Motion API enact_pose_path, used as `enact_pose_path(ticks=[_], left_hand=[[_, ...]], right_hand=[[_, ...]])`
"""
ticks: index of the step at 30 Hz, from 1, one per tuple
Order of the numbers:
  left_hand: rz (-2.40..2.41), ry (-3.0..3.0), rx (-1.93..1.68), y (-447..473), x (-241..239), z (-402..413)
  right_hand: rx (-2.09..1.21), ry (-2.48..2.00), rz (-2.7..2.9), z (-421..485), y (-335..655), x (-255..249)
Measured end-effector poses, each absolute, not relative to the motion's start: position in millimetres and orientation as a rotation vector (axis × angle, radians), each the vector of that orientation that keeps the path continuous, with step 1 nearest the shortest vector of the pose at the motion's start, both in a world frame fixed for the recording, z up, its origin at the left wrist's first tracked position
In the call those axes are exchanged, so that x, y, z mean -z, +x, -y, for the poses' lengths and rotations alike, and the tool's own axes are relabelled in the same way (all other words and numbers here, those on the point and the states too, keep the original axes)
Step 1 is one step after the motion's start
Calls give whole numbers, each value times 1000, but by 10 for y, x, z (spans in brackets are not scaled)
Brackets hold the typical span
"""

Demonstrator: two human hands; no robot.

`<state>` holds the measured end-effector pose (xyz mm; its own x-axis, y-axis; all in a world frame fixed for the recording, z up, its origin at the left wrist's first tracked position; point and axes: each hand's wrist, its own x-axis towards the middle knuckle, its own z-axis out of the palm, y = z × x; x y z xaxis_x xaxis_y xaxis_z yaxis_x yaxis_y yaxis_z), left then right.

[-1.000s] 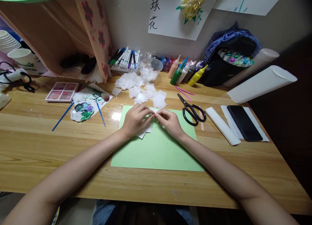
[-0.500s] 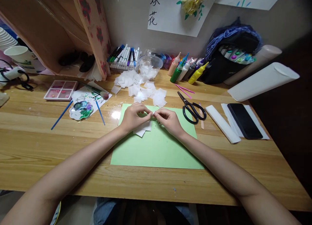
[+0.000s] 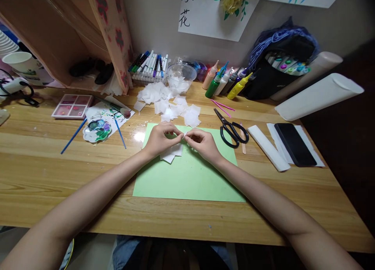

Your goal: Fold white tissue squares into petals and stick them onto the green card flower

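Wooden desk (image 3: pixel 43 176), thin white paper squares (image 3: pixel 172 153) pinched

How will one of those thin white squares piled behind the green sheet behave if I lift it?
Probably floppy: the thin white paper squares look translucent and crumpled. Likely light, so a push may scatter the loose, overlapping heap.

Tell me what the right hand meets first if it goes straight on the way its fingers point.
The right hand points leftward: first the white paper piece it pinches, then, probably almost at once, the left hand.
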<state>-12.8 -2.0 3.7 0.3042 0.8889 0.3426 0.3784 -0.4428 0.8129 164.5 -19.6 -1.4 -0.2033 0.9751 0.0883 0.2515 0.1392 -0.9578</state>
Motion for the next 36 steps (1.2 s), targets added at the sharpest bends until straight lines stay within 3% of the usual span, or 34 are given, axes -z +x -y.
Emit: enact_pose_path(ticks=[36], left_hand=[[-1215, 2227, -1112, -104, -45, 94]], right_hand=[[-1044, -1240, 1632, 218, 1638, -20]])
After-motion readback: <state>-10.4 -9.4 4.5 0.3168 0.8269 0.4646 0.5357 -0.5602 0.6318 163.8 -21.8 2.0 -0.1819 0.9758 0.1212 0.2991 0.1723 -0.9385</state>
